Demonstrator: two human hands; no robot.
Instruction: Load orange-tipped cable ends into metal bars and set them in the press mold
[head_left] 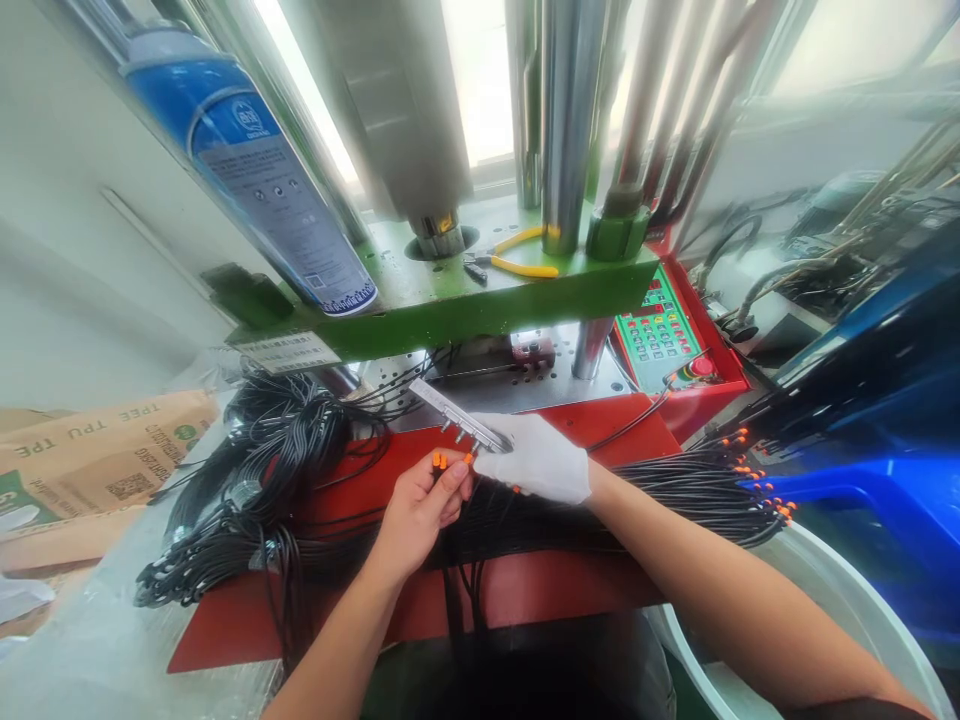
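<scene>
My bare left hand [424, 510] pinches black cables whose orange connector ends [439, 461] stick up past the thumb. Close beside it, my right hand [536, 458], in a white glove, is closed on a metal bar [450, 412] with a row of short pins along its lower side. The bar tilts up toward the left. An orange end at the left fingertips meets or nearly meets the bar's pins; I cannot tell which. Beneath both hands lies a thick bundle of black cables [675, 490], its orange ends fanned out at the right.
A green press plate [480, 315] carries yellow-handled pliers [525, 262] and a blue spray can [255, 170]. At the right sits a red control box [712, 345] with a green keypad. Coiled cables [277, 440] and a brown paper bag [105, 465] are at left; a white tub [847, 590] stands lower right.
</scene>
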